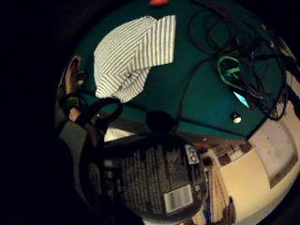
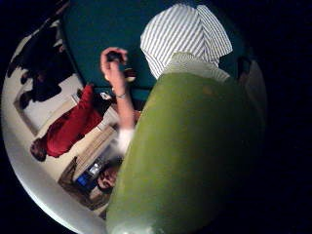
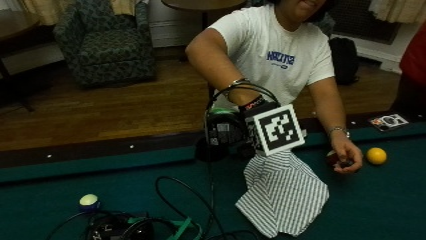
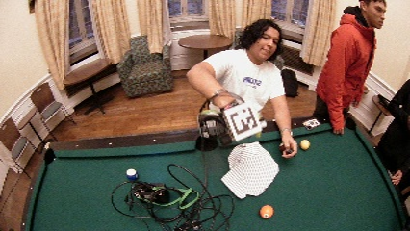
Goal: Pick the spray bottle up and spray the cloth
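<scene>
One bottle is what my gloved right hand [image 3: 234,131] has: my fingers are curled round the green spray bottle [image 3: 223,131], lifted off the felt above the near rail of the pool table [image 3: 373,200]. From the thumb side of my palm the bottle's green body [image 2: 195,156] fills most of what I see; from the little-finger side I see its dark printed label with a barcode [image 1: 154,176]. I cannot make out the nozzle or which way it faces.

Below and a little in front of the bottle, the striped cloth [image 3: 283,197] lies on the green felt in a loose folded heap, one peak of it rising close under my hand. Whether the cloth touches the bottle I cannot tell.

My bare left hand [image 3: 346,159] rests on the felt beside the cloth, curled over a dark ball, with a yellow ball [image 3: 377,155] just beside it. An orange ball [image 4: 266,211] sits well apart, out on the felt beyond the cloth. On the other side of the cloth lies a tangle of black cables [image 3: 166,220] with a green strap, and a blue cube of chalk [image 3: 88,201] next to it.
</scene>
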The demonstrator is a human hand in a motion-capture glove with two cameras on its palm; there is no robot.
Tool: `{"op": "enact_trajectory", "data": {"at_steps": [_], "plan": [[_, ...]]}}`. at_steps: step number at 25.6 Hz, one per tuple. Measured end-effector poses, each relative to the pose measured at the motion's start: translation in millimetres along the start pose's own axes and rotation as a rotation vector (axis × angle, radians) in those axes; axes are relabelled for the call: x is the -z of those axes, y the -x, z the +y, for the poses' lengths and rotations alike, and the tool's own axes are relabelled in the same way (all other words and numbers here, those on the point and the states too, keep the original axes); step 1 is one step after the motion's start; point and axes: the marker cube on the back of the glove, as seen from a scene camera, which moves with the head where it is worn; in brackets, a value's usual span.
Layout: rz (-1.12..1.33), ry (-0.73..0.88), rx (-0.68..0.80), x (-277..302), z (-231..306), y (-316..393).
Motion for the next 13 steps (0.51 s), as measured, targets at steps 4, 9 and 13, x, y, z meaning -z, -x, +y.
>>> {"op": "enact_trajectory", "data": {"at_steps": [4,9,13], "plan": [[0.03,0.072,-0.036,-29.4,-33.5,5.1],[0.053,0.162,-0.068,-64.4,-63.7,9.3],[0.08,0.222,-0.095,-89.0,-83.1,9.4]]}}
